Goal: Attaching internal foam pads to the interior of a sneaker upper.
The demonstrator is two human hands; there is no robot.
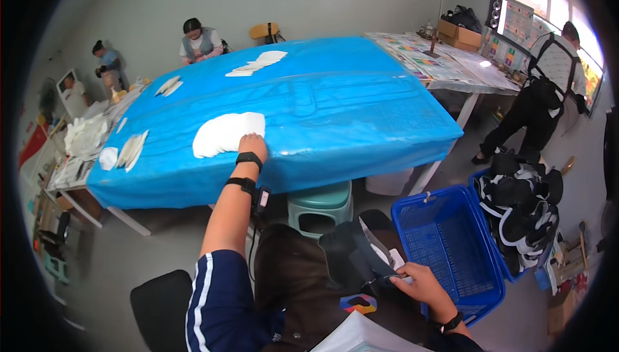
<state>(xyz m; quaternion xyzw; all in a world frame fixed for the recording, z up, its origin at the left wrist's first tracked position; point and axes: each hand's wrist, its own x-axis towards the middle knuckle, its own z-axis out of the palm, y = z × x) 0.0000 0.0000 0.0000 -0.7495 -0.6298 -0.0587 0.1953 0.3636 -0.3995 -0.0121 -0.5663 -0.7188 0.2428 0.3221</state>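
Note:
A fanned stack of thin white curved pieces (225, 134) lies on the near part of the blue-covered table (361, 120). My left hand (253, 144) reaches forward, its fingers bent down over the stack's right end and closed on a piece there; the fingertips are partly hidden. Over my lap, my right hand (418, 282) grips the edge of a dark cap (348, 258). The cap is turned so its inside band and a white label show. My left forearm carries two black bands and a small device with a cable.
Blue crates stand at my right, one a blue basket (445, 249), the other heaped with black-and-white caps (522, 204). A green stool (320, 205) sits under the table edge. More white pieces (258, 63) are spread farther off. Several people are around the room.

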